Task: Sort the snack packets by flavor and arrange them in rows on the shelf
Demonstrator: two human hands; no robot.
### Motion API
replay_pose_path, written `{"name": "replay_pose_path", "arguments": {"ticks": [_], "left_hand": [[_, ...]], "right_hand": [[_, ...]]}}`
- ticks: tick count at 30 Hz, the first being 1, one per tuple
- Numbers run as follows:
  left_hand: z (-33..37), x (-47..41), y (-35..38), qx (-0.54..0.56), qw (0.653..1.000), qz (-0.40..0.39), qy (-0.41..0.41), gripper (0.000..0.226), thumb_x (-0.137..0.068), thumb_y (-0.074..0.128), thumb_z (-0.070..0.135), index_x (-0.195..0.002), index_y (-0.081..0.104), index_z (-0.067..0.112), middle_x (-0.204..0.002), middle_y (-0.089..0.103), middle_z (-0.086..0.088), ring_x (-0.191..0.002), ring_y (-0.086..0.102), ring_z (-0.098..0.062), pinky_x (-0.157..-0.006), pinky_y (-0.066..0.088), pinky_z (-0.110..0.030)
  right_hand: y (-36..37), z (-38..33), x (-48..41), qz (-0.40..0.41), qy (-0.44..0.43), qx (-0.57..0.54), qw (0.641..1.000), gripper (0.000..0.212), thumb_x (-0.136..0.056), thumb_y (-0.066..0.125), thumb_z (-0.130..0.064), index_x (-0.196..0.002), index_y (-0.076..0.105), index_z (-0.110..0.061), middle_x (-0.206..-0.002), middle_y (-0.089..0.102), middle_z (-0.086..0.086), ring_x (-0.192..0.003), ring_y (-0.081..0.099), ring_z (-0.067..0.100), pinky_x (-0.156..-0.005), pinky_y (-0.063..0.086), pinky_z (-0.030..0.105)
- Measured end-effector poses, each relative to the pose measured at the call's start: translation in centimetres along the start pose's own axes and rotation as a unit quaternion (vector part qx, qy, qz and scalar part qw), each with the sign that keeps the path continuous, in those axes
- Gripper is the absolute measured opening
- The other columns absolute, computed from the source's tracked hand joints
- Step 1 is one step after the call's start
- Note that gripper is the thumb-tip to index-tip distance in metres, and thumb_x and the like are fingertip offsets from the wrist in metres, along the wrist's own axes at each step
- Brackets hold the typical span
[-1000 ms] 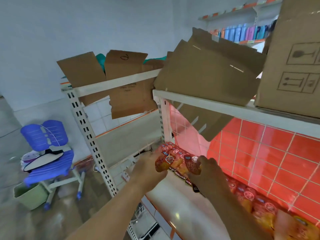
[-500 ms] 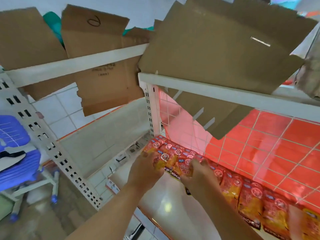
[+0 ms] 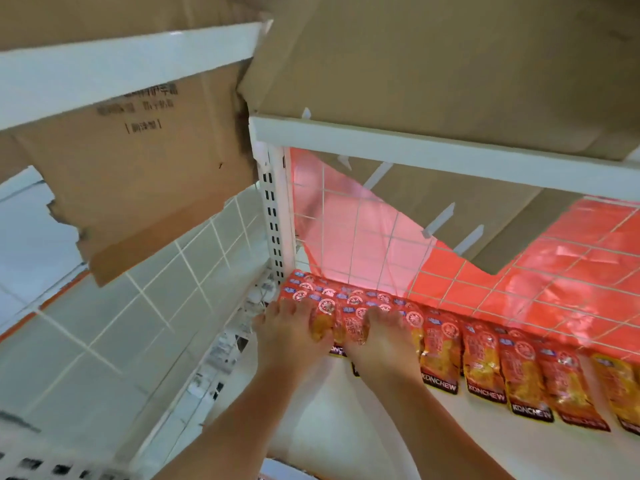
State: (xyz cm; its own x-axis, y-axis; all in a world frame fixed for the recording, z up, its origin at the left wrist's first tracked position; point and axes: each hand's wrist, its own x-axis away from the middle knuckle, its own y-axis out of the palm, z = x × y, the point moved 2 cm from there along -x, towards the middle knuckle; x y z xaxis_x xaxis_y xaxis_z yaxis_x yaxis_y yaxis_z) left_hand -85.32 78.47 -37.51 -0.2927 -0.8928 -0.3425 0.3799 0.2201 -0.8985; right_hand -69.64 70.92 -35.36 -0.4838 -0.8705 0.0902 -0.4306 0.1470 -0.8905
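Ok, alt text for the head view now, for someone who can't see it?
A left hand and right hand hold red snack packets at the left end of a white shelf, beside a row of them along its red grid back. Cardboard hangs above.

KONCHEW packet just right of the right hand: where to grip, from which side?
Pinch the packet by its near black-banded edge, coming from the shelf front. That edge lies free on bare shelf; the sides crowd the right hand and a neighbour, the far end lies by the wire grid.
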Motion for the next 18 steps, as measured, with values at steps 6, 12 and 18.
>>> {"name": "replay_pose_path", "arguments": {"ticks": [6, 12, 18], "left_hand": [[-0.7, -0.9, 1.6, -0.011, 1.0, -0.01, 0.006, 0.053, -0.075, 0.053, 0.068, -0.111, 0.066, 0.032, -0.111, 0.061, 0.001, -0.107, 0.057, -0.03, -0.086, 0.042, -0.046], [-0.9, -0.8, 2.2, 0.008, 1.0, 0.0, 0.018, 0.047, -0.079, 0.045, 0.061, -0.107, 0.066, 0.03, -0.105, 0.059, 0.001, -0.104, 0.054, -0.029, -0.081, 0.038, -0.043], [-1.3, -0.7, 2.1, 0.015, 0.999, -0.025, 0.014, 0.04, -0.087, 0.043, 0.055, -0.112, 0.064, 0.033, -0.107, 0.055, 0.004, -0.106, 0.05, -0.025, -0.085, 0.038, -0.042]], "right_hand": [[0.8, -2.0, -0.1, 0.033, 0.024, 0.009, 0.999, 0.049, -0.079, 0.056, -0.064, -0.113, 0.047, -0.03, -0.108, 0.046, 0.001, -0.104, 0.052, 0.027, -0.086, 0.05, 0.041], [1.5, -3.1, -0.8, 0.045, 0.036, 0.01, 0.998, 0.05, -0.079, 0.057, -0.06, -0.113, 0.047, -0.025, -0.107, 0.046, 0.004, -0.102, 0.052, 0.028, -0.087, 0.05, 0.043], [2.3, -3.8, -1.0, 0.046, 0.043, 0.011, 0.998, 0.052, -0.084, 0.057, -0.059, -0.119, 0.046, -0.022, -0.11, 0.048, 0.008, -0.104, 0.053, 0.033, -0.088, 0.05, 0.044]]}}
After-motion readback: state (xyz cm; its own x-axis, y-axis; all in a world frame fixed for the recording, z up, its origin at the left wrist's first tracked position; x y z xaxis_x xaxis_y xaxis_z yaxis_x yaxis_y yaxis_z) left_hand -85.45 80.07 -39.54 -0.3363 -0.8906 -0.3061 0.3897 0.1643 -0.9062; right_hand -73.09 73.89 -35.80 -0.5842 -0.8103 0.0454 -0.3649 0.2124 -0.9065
